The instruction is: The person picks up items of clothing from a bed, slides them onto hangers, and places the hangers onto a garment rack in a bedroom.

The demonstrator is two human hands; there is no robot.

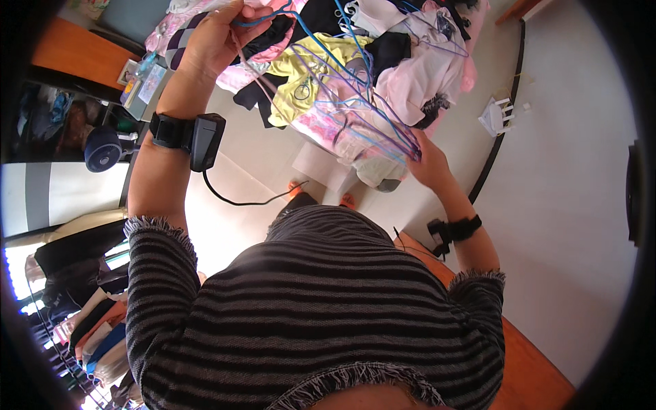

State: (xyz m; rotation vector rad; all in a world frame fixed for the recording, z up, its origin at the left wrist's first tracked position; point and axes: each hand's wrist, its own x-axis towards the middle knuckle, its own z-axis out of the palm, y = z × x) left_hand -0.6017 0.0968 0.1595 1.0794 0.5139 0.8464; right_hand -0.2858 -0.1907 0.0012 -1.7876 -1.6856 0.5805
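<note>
My right hand (pixel 430 160) is closed on a bundle of blue and purple clothes hangers (pixel 382 110). My left hand (pixel 218 38), raised at the upper left, grips a blue hanger (pixel 307 32) and a pale pink hanger (pixel 261 84). Behind the hangers, clothes lie heaped on a bed with a pink patterned cover (pixel 312 125). Among them are a yellow printed shirt (pixel 302 92), a pale pink garment (pixel 410 89) and several black pieces. A light garment (pixel 379 169) hangs over the near edge of the bed.
A small dark fan (pixel 103 149) and a bedside cabinet (pixel 141 105) stand at the left. Clothes (pixel 97 333) hang at the lower left. A white router (pixel 494 118) is by the right wall. Orange furniture (pixel 533 369) lies at the lower right. My wrists carry strapped devices with cables.
</note>
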